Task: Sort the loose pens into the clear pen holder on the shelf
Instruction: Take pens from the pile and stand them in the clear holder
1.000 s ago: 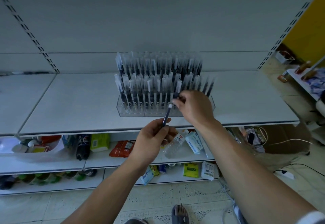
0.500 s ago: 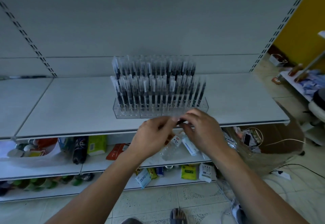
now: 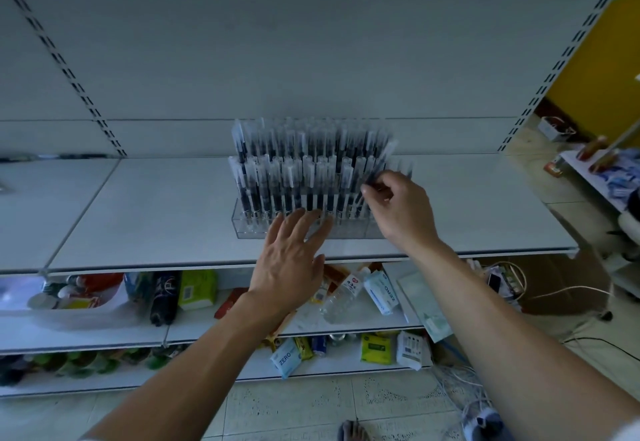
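Right hand [image 3: 398, 208], pen [image 3: 376, 171] now at holder [image 3: 252, 229]

Readable text: two hits, both "ZERO".
One on the pale blue soft packet [image 3: 285, 359] on the lowest white shelf [image 3: 332, 367], one on the white-and-blue soft packet [image 3: 382, 291] higher up; the clear plastic bottle's red label [image 3: 352, 283] is illegible.

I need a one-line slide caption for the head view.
Right hand pinches a pen at the right end of the clear pen holder; open left hand touches its front.
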Tool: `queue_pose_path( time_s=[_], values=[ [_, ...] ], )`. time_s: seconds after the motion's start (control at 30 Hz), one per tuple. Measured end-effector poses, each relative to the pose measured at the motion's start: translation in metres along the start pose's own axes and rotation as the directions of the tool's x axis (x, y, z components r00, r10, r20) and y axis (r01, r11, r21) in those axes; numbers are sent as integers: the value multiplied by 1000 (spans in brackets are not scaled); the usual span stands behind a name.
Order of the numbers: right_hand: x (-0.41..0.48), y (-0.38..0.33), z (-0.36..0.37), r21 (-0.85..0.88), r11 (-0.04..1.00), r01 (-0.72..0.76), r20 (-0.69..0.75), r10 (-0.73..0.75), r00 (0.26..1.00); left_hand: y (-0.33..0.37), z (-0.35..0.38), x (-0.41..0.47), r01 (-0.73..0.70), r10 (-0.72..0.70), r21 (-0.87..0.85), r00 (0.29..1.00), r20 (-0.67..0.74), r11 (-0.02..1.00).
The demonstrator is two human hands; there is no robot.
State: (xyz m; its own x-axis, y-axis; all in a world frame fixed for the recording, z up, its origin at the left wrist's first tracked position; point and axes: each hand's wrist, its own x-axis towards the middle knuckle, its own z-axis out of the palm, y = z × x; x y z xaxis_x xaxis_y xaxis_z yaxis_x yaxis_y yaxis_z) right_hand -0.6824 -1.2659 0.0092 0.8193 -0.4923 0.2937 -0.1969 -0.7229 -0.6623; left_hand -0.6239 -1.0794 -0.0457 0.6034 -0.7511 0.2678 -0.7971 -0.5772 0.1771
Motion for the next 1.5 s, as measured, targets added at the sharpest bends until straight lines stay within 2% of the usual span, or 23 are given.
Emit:
queue_pose_path(
  time_s=[0.23, 0.4, 0.67, 1.03, 1.23, 1.33, 1.4, 1.5],
  values=[
    [10, -5, 7, -127, 989, 81, 15, -80, 997, 8, 4, 4, 17, -15, 37, 999, -43, 999],
    [10, 5, 15, -241, 970, 36, 105, -11, 994, 6, 6, 10, 30, -29, 23, 999, -46, 999],
    [12, 6, 21, -218, 975, 35, 58, -23, 998, 6, 11, 7, 36, -35, 20, 998, -51, 999],
    [11, 23, 33, -184, 976, 116, -12, -120, 993, 7, 13, 7, 67, -67, 7, 998, 3, 998],
    [12, 18, 21, -202, 976, 84, 109, -63, 992, 2, 3, 2, -1, 3, -18, 996, 87, 1000],
    [1, 9, 14, -185, 982, 37, 130, -13, 991, -5, -9, -12, -52, 55, -65, 997, 55, 997],
    [-8, -1, 12, -181, 984, -5, 134, 29, 991, -16, -23, -28, -45, 49, -109, 998, 30, 993],
    [-18, -18, 10, -251, 964, -90, 105, 119, 987, -47, -47, -60, 20, -6, -152, 996, 93, 988]
  ],
)
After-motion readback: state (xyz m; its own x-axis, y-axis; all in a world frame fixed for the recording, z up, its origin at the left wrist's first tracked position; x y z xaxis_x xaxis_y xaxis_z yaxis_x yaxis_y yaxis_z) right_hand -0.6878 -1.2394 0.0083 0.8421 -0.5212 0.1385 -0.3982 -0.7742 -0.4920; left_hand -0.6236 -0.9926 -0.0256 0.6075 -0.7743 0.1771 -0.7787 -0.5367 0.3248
